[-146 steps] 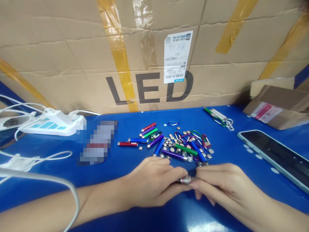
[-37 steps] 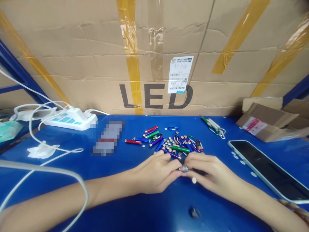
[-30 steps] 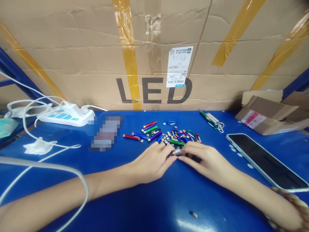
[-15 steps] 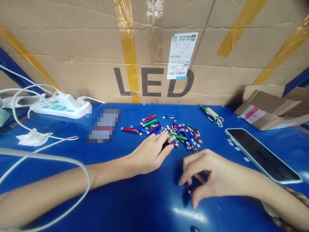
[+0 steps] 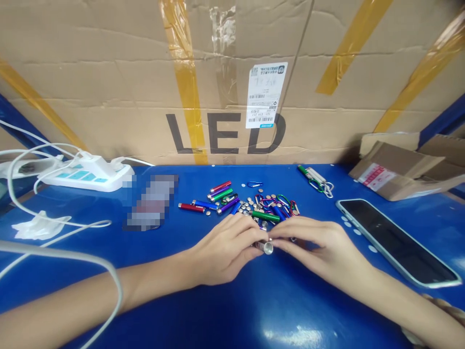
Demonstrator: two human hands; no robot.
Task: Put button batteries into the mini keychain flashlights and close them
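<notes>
my left hand [image 5: 227,249] and right hand [image 5: 319,245] both pinch one small torch [image 5: 266,247]; the torch pile [image 5: 254,206] lies at twelve o'clock.

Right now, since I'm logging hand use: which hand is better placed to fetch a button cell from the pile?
Probably right. The left hand wraps the mini flashlight, so it is occupied; the right hand only pinches its silver end with fingertips, and the button cells lie just beyond.
</notes>
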